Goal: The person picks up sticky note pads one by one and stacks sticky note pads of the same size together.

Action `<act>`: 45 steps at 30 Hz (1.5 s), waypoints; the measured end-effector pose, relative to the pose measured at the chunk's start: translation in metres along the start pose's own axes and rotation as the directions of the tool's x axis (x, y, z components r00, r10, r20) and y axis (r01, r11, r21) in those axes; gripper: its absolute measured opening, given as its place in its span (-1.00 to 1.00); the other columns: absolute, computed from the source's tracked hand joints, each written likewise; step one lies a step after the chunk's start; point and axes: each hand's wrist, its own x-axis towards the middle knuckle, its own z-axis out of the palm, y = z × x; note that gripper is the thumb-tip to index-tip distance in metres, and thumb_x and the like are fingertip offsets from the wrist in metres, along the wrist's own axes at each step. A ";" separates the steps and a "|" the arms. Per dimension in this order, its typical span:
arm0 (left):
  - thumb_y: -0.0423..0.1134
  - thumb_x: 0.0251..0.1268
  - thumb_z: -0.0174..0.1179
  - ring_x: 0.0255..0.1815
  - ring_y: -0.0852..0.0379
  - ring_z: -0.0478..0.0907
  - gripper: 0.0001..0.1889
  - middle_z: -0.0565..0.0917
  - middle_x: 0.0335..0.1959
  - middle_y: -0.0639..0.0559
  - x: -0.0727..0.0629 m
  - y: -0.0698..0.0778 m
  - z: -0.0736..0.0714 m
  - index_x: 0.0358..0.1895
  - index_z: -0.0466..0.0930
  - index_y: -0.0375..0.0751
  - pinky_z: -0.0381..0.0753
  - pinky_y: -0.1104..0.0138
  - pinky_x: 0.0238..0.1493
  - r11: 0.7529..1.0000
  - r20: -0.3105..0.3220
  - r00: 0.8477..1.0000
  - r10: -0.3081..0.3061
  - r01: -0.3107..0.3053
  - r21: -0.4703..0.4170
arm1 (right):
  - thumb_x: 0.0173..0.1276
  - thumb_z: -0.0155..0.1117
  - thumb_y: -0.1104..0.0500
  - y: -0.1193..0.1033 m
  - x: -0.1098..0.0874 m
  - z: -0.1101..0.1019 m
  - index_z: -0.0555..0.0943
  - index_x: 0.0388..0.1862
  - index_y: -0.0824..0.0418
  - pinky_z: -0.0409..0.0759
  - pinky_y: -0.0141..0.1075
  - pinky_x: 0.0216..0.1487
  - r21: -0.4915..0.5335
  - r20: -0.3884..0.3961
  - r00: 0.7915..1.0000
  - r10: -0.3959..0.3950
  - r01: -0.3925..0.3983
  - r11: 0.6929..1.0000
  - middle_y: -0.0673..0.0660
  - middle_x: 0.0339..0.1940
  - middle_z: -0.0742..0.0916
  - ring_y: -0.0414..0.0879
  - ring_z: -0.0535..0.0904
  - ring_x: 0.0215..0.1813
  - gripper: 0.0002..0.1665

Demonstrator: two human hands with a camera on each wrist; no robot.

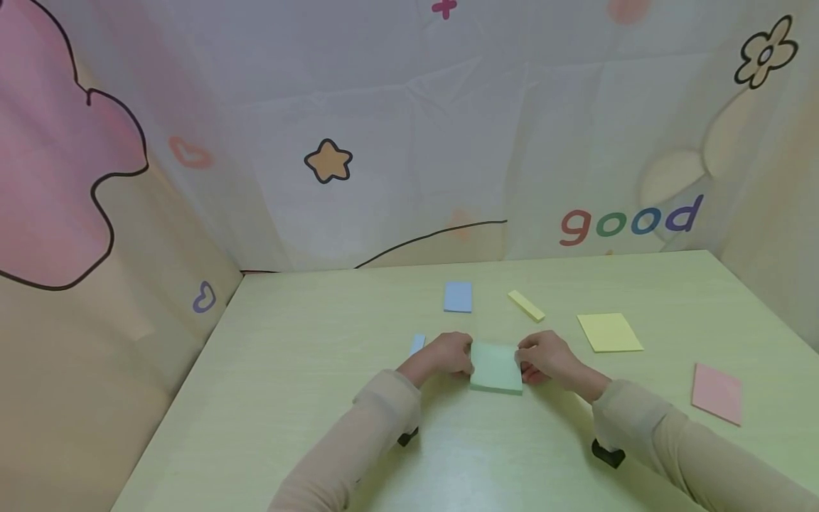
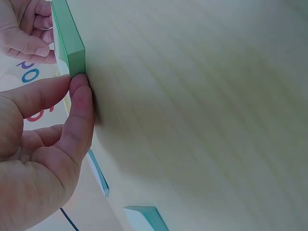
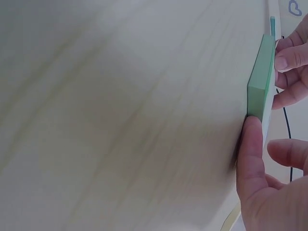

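A square pad of light green sticky notes point(image 1: 496, 368) lies on the table between the two hands. At its left edge, my left hand point(image 1: 451, 353) has thumb and index fingertips together at the pad's corner, pinching it; the left wrist view shows this close up. On the opposite edge is my right hand point(image 1: 544, 357). Its thumb point(image 3: 252, 144) touches the pad's side in the right wrist view, while the index fingertip stands a little apart. Behind the left wrist, a narrow blue pad point(image 1: 417, 343) is partly hidden.
Beyond the hands lie a blue pad point(image 1: 458, 297) and a narrow yellow pad point(image 1: 527, 306). To the right are a square yellow pad point(image 1: 610, 333) and a pink pad point(image 1: 717, 394). A printed cloth point(image 1: 397, 178) hangs along the table's back edge.
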 end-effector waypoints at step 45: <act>-0.30 -0.09 0.27 -0.54 0.25 0.37 -0.57 0.52 -0.51 0.04 -0.025 -0.005 0.009 -0.06 0.45 -0.36 0.34 0.51 -0.46 0.996 -0.062 0.998 0.015 -0.010 0.087 | 0.16 0.00 0.37 -0.001 -0.015 0.011 0.46 -0.25 0.45 0.57 -0.34 -0.57 -0.072 0.007 0.999 -0.039 0.039 0.997 0.13 -0.60 0.61 -0.18 0.51 -0.66 -0.81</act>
